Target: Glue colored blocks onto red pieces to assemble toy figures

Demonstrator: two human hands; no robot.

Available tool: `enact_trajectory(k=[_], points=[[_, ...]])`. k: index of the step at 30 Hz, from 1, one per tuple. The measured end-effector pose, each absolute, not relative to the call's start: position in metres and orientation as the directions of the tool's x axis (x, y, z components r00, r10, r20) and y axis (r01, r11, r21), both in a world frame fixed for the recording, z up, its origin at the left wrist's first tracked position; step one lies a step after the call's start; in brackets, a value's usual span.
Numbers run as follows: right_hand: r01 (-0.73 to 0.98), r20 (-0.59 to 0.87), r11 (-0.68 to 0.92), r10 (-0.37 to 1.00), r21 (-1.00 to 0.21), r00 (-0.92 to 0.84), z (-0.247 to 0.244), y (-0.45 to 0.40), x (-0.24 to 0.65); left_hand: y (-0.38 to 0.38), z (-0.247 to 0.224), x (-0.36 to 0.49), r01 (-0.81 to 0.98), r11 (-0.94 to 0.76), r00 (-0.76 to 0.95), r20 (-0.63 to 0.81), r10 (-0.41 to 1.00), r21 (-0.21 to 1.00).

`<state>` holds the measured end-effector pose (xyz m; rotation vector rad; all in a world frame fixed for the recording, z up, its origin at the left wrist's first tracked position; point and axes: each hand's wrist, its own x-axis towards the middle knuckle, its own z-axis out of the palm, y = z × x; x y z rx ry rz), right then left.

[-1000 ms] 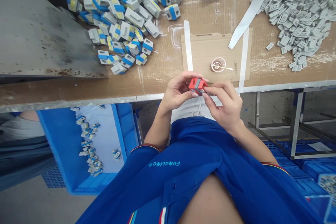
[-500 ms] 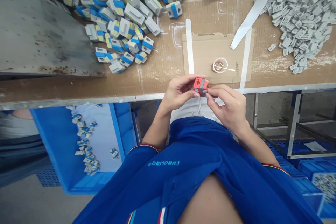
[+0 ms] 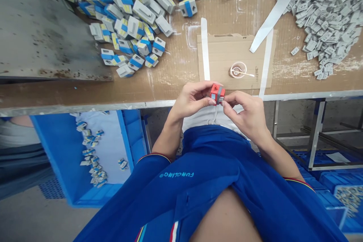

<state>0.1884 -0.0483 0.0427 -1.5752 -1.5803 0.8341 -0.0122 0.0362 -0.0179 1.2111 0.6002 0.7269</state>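
Note:
A small red block [image 3: 216, 90] with a grey band round it is pinched between the thumb and fingers of my left hand [image 3: 192, 100], above my lap at the table's front edge. My right hand [image 3: 245, 111] is closed, its thumb and index fingertips at the block's right side, near a small light grey part [image 3: 220, 99]. Whether the right fingertips grip that part is too small to tell. Just beyond, a clear round cup [image 3: 237, 70] with a thin white stick across it stands on a taped cardboard sheet [image 3: 224, 51].
Grey-white blocks with blue and yellow bands [image 3: 136, 26] are heaped at the back left, beside a metal panel [image 3: 48, 38]. Small grey pieces [image 3: 326, 19] lie piled at the right. A blue crate [image 3: 59, 151] holds more blocks below left; a person's clothing [image 3: 22, 159] shows beside it.
The red block has turned slightly in my fingers. Both hands stay nearly in place, and the view has shifted a little.

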Motion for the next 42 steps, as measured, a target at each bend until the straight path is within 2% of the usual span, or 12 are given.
enact_trajectory(k=[8, 12, 15, 18, 23, 26, 31, 38, 42], points=[[0.533, 0.121, 0.095, 0.992, -0.840, 0.014, 0.041, -0.049, 0.185, 0.037, -0.015, -0.012, -0.244, 0.161, 0.646, 0.036, 0.762, 0.956], [0.522, 0.259, 0.216, 0.966, -0.825, 0.010, 0.040, -0.048, 0.181, 0.032, -0.019, -0.010, -0.315, 0.152, 0.589, 0.068, 0.805, 0.937], [0.499, 0.386, 0.312, 0.921, -0.809, 0.049, 0.034, -0.050, 0.174, 0.023, -0.023, -0.007, -0.331, 0.216, 0.563, 0.009, 0.826, 0.919], [0.525, 0.452, 0.335, 0.885, -0.782, 0.109, 0.029, -0.053, 0.168, 0.012, -0.027, -0.003, -0.331, 0.303, 0.570, -0.067, 0.819, 0.894], [0.571, 0.514, 0.368, 0.851, -0.734, 0.112, 0.033, -0.055, 0.165, 0.004, -0.035, 0.003, -0.335, 0.271, 0.553, -0.044, 0.832, 0.902], [0.569, 0.517, 0.374, 0.849, -0.732, 0.107, 0.037, -0.055, 0.166, 0.008, -0.036, 0.008, -0.319, 0.200, 0.543, 0.006, 0.840, 0.926], [0.548, 0.453, 0.329, 0.885, -0.769, 0.105, 0.039, -0.057, 0.175, 0.014, -0.029, 0.013, -0.396, 0.016, 0.488, 0.196, 0.850, 0.918], [0.610, 0.337, 0.259, 0.941, -0.749, 0.015, 0.046, -0.061, 0.184, 0.018, -0.026, 0.005, -0.384, -0.029, 0.498, 0.234, 0.835, 0.923], [0.611, 0.333, 0.261, 0.943, -0.747, 0.005, 0.040, -0.060, 0.184, 0.023, -0.028, 0.001, -0.373, -0.036, 0.524, 0.242, 0.816, 0.927]])
